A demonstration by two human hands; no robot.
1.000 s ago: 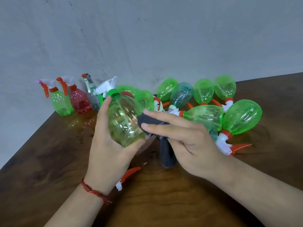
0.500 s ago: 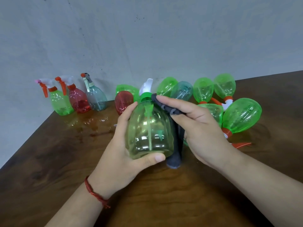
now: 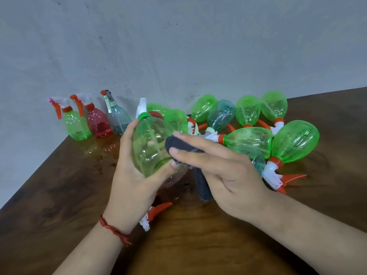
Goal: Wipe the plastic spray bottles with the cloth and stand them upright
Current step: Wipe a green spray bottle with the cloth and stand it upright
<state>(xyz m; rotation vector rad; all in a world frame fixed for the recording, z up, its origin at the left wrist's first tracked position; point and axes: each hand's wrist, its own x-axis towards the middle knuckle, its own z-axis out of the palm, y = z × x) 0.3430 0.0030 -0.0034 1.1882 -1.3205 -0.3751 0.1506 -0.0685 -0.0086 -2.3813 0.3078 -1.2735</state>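
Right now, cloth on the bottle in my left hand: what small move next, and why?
Probably slide the cloth round the held bottle before standing it beside the grey bottle: the right hand holds the cloth against one side only, while the left hand grips the other.

Dark brown wooden table [image 3: 59,195], glossy with visible grain, fills the lower frame. Grey plastered wall [image 3: 178,46], marked with scattered dark specks, occupies the upper frame. Red thread bracelet [image 3: 113,231], lower left of centre.
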